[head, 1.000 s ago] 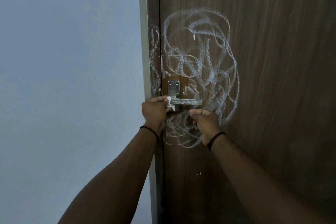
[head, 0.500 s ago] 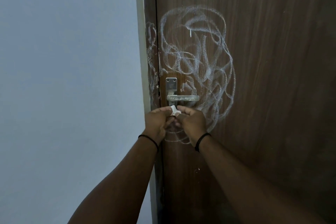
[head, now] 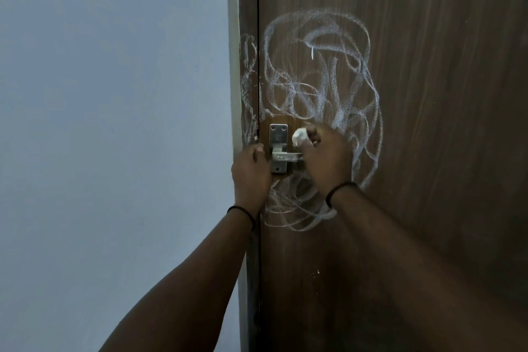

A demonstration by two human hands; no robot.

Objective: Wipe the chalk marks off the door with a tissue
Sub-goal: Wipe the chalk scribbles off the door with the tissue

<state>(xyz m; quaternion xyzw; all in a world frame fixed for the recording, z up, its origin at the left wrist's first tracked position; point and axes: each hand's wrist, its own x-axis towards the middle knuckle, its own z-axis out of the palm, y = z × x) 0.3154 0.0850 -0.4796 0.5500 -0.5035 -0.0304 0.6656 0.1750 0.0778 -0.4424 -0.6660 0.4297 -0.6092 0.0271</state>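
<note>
- The right hand (head: 325, 160) pinches a small wadded tissue (head: 300, 136) against the door (head: 428, 123), just right of the handle plate (head: 278, 148).
- The left hand (head: 251, 171) rests curled at the door's edge; whether it grips anything, I cannot tell.
- Risk: so small a wad may smear the dense chalk (head: 328, 80) instead of lifting it.
- It may snag on the handle and tear.
- Chalk on the frame (head: 248, 88) could get missed.

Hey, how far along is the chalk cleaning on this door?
Barely begun. Done: nothing obvious; the chalk scribble looks dense across the door and its frame. In hand: the right hand holds a wadded tissue beside the handle plate, while the left hand rests at the door's edge. Left: essentially every mark.
</note>
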